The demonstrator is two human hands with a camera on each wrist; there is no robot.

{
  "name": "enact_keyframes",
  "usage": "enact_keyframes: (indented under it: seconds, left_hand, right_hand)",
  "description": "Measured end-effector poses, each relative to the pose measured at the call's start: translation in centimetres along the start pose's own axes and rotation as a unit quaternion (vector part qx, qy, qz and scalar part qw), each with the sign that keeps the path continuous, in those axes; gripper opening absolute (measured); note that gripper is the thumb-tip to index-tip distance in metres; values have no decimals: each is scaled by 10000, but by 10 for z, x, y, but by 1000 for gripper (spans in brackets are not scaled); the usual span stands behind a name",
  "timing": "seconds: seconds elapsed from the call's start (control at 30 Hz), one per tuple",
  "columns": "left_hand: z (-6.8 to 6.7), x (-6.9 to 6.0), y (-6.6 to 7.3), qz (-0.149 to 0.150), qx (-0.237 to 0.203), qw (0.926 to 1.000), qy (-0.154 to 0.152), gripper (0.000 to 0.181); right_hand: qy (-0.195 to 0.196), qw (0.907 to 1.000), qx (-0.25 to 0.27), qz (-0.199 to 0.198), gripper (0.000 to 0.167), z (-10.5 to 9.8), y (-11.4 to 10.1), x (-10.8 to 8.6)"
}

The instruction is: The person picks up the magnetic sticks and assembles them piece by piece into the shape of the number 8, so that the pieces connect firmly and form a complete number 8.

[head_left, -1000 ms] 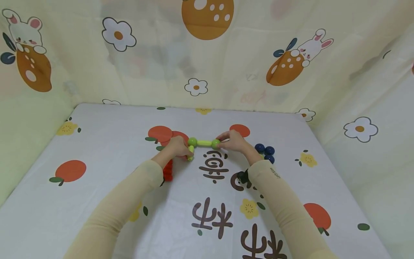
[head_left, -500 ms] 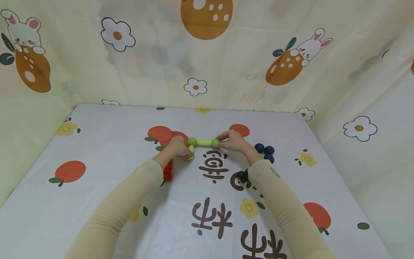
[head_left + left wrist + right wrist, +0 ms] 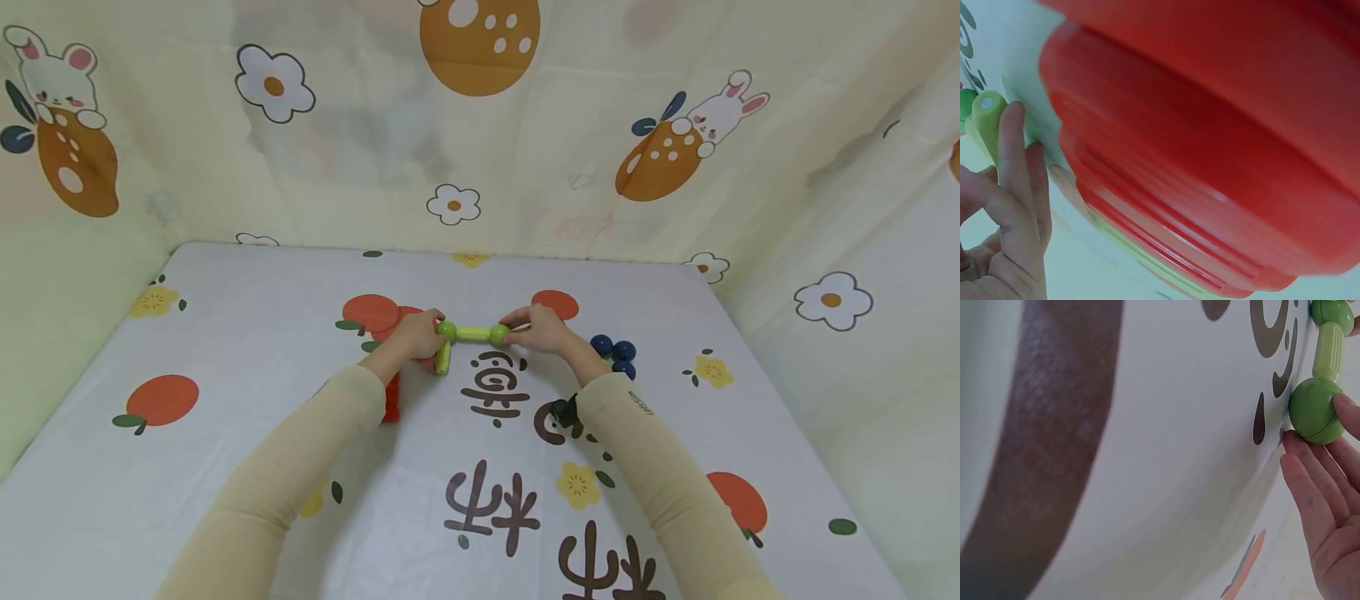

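Observation:
In the head view, two green balls are joined by a light green rod [image 3: 473, 334] on the patterned sheet. My left hand [image 3: 415, 338] grips the left green ball [image 3: 447, 331], with fingertips at its far and near sides. Another light green rod [image 3: 442, 359] leads from that ball toward me; in the left wrist view, its end with a silver disc [image 3: 987, 103] shows beside straight fingers. My right hand [image 3: 542, 331] pinches the right green ball [image 3: 499, 335] between thumb and fingers, clearer in the right wrist view, where the green ball [image 3: 1316, 411] touches the sheet.
Ribbed red pieces [image 3: 392, 398] lie by my left wrist, partly hidden by the sleeve; they fill much of the left wrist view. Dark blue balls [image 3: 624, 350] stand right of my right hand. A small black object [image 3: 564, 412] sits by the right cuff. A patterned curtain [image 3: 360, 150] rises behind.
My left hand has let go of the rod that leads toward me and moved slightly up to the left green ball. The right hand stays on its ball.

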State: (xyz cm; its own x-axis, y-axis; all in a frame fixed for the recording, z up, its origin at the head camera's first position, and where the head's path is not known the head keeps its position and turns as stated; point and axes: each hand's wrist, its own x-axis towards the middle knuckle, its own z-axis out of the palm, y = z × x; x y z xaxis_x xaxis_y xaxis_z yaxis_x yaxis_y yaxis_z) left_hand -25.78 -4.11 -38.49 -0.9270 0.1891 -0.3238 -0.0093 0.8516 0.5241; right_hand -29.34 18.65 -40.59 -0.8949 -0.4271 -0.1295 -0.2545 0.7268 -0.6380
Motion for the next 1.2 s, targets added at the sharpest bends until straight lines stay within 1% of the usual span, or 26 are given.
enact_keyframes:
  seconds: [0.1,0.2,0.23,0.27,0.4,0.57,0.77,0.87,1.0,1.13,1.2]
  left_hand:
    - [-1,2,0,-16,97,9999,-55,43]
    - [-2,3,-1,22,161,9999,-54,41]
    - [-2,3,-1,18,157,9999,-51,40]
    - [-2,4,-2,18,170,9998,-45,40]
    - [-2,6,-2,-90,86,9999,-77,38]
    - [-2,8,-1,-94,107,9999,-78,36]
    - [-2,8,-1,35,234,9997,-16,37]
    - [-2,10,-1,192,383,9990,88,37]
    - [-3,11,0,431,455,9976,295,36]
    - [-3,12,2,452,365,9977,339,34]
    - [-4,12,2,432,343,9979,330,33]
  right_hand:
    - [-12,9999,-13,-113,40,-1,2,1]
    - [23,10000,-27,-79,39,-1,-2,-1]
    - [3,9999,-88,76,38,-2,-11,-5]
    - [-1,9999,-96,107,37,-2,-13,-5]
    - [26,9999,-70,131,39,-1,-15,-6]
    - [34,9998,-45,183,40,-1,-14,-7]
    - [18,9999,14,122,40,-4,-16,-11]
    - [5,10000,62,78,41,-7,-15,-14]
    - [19,9999,165,36,40,-12,-13,-19]
    - [3,9997,249,-12,39,-21,-8,-25]
    - [58,9999,155,-46,39,-27,-4,-29]
